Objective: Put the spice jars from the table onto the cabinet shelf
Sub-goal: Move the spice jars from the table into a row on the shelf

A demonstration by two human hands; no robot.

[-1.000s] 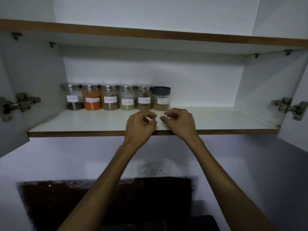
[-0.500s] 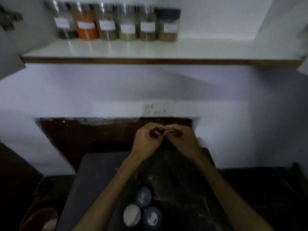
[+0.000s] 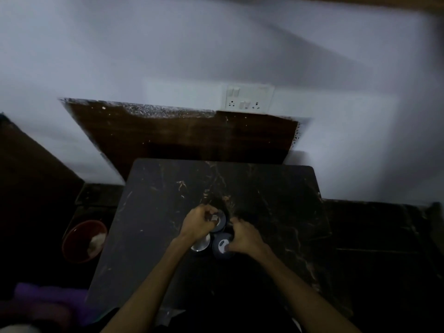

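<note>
Three spice jars stand close together on the dark marble table (image 3: 264,193). The far jar (image 3: 220,223) has a dark lid, and my left hand (image 3: 195,224) curls over its left side with the fingertips on the lid. A silver-lidded jar (image 3: 200,246) sits just below that hand, untouched. My right hand (image 3: 243,237) wraps the right side of the near dark-lidded jar (image 3: 221,247), thumb on its lid. All the jars rest on the table. The cabinet shelf is out of view.
A red bowl (image 3: 84,240) with something white in it sits low to the left of the table. A wall socket (image 3: 247,99) is on the white wall behind. A purple cloth (image 3: 48,294) lies at bottom left, and a dark counter (image 3: 384,236) runs along the right.
My view dropped from the shelf with its row of jars down to the table. Both hands came down from in front of the shelf onto two dark-lidded jars.
</note>
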